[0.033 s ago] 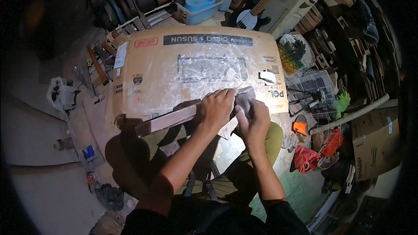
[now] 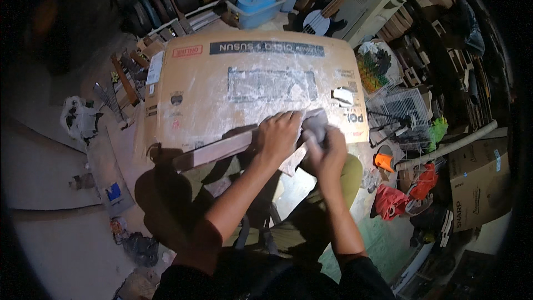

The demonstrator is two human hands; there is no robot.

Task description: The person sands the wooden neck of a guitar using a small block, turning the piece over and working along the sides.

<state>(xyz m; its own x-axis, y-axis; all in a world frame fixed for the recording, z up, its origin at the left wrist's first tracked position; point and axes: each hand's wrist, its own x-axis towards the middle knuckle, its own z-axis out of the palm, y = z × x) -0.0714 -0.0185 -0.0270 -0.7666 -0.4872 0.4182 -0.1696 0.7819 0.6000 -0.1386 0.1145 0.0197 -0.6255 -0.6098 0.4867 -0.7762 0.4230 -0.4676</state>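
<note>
The left hand (image 2: pixel 279 135) grasps a pale bar (image 2: pixel 216 151), the right hand (image 2: pixel 331 149) clutches a grey pad (image 2: pixel 315 124) — work seems underway, the remainder unclear

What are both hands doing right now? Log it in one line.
left hand: grips long bar | right hand: holds grey pad at bar's right end | in front: cardboard with pale smears

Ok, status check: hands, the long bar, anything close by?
Left fingers closed over long bar. Right fingers gripping grey pad at bar's right end. Bar slanting, right end farther out. Dusty cardboard just beyond.
</note>
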